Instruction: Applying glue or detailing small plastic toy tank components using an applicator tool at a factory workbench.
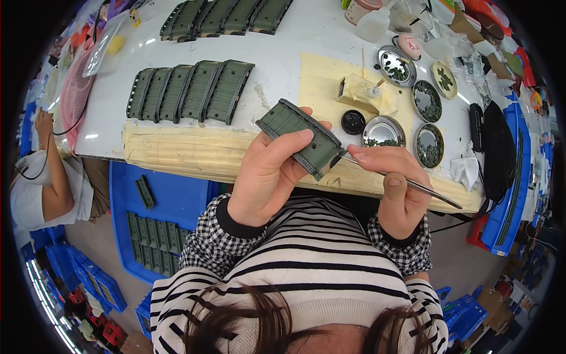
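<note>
A green ribbed plastic piece (321, 152) with dark toothed edges is gripped in my left hand (262, 171), thumb on its face, tilted above the table's near edge. My right hand (398, 183) pinches tweezers (421, 187), a slim metal tool whose tip meets the piece's lower right corner. Whether anything small sits at that tip is hidden. Just beyond my right hand stand round metal dishes (384, 131) holding small dark green parts. Beside them are a black round lid (353, 121) and a paper-wrapped block (361, 93) with a small bottle set in it.
Rows of similar green pieces (188, 91) lie on the white table (277, 53). More fill a blue bin (121, 189) at lower left. Yellowish padding (177, 147) covers the near edge. Another person (50, 183) sits at far left. A black pouch (500, 150) lies right.
</note>
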The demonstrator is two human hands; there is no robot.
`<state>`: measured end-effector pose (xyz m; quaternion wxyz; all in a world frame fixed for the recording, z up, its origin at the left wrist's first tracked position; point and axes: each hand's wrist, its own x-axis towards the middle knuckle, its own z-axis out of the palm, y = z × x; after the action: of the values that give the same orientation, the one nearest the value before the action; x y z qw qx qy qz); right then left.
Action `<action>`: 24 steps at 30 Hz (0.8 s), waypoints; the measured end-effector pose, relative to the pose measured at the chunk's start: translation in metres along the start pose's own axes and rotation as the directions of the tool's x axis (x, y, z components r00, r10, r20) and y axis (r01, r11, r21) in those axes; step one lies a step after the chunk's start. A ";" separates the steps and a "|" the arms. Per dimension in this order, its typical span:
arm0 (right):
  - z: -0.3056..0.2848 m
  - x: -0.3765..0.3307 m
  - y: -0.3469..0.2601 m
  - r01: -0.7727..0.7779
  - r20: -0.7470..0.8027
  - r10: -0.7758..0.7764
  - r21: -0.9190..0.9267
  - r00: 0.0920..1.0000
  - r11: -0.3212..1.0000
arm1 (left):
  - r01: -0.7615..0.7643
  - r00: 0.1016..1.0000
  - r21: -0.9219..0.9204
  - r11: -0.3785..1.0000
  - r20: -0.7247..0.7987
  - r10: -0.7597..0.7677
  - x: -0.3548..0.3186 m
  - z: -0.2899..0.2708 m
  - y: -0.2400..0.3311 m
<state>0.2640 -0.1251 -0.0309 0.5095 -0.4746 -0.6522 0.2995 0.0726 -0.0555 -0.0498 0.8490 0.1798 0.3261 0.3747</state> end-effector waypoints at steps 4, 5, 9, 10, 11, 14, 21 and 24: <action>-0.002 0.002 -0.001 0.014 0.035 -0.012 -0.048 0.999 0.999 | -0.002 1.000 -0.004 1.000 0.006 0.002 -0.001 0.000 -0.001; -0.003 0.002 -0.001 0.012 0.037 -0.010 -0.050 0.999 0.999 | -0.002 1.000 -0.004 1.000 0.006 0.002 -0.001 0.000 -0.001; -0.001 0.002 -0.002 -0.002 0.039 0.004 -0.042 0.999 0.999 | 0.002 1.000 -0.012 1.000 0.004 -0.002 -0.002 -0.001 -0.002; -0.001 0.002 -0.002 0.001 0.036 0.000 -0.042 0.999 0.999 | 0.003 1.000 -0.016 1.000 0.004 -0.003 -0.001 -0.001 -0.002; 0.000 0.001 -0.001 0.005 0.033 -0.004 -0.042 0.999 0.999 | 0.005 1.000 -0.019 1.000 0.006 -0.005 -0.001 -0.001 -0.002; 0.000 0.002 -0.001 0.008 0.034 -0.006 -0.059 0.999 0.998 | 0.010 1.000 -0.025 1.000 0.006 -0.010 -0.001 -0.002 -0.002; 0.000 0.002 0.000 0.006 0.041 -0.002 -0.088 0.999 0.996 | 0.013 1.000 -0.037 0.999 -0.003 -0.013 -0.001 -0.001 -0.001; 0.000 0.002 0.000 0.017 0.047 -0.012 -0.099 0.999 0.995 | 0.011 1.000 -0.028 1.000 0.006 -0.011 0.000 -0.002 -0.002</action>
<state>0.2641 -0.1234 -0.0306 0.4720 -0.4877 -0.6814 0.2739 0.0721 -0.0568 -0.0522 0.8545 0.1671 0.3195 0.3740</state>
